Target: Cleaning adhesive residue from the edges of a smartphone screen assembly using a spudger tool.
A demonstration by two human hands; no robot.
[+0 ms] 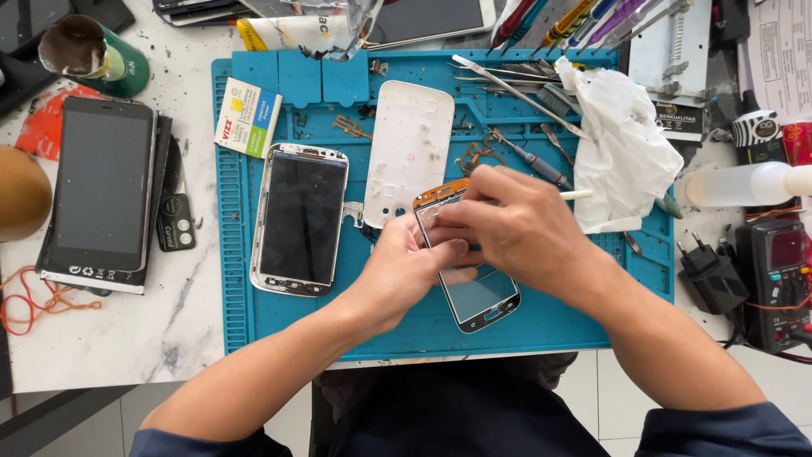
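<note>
A phone front glass panel (478,296) with a white rim and an orange-brown top strip lies tilted on the blue work mat (541,326). My left hand (404,271) pinches the panel's left edge and steadies it. My right hand (516,227) presses down over the panel's upper part and holds a thin white stick (577,195) that pokes out to the right. The middle of the panel is hidden under both hands. A second phone (300,218) with a dark screen lies face up to the left. A white back cover (408,151) lies above it.
Tweezers and screwdrivers (524,93) and a crumpled white tissue (626,152) sit at the mat's top right. A dark tablet-like phone (101,190), a green cup (93,55) and red wire (34,300) lie left. A multimeter (778,279), plug adapter (710,275) and plastic bottle (744,182) stand right.
</note>
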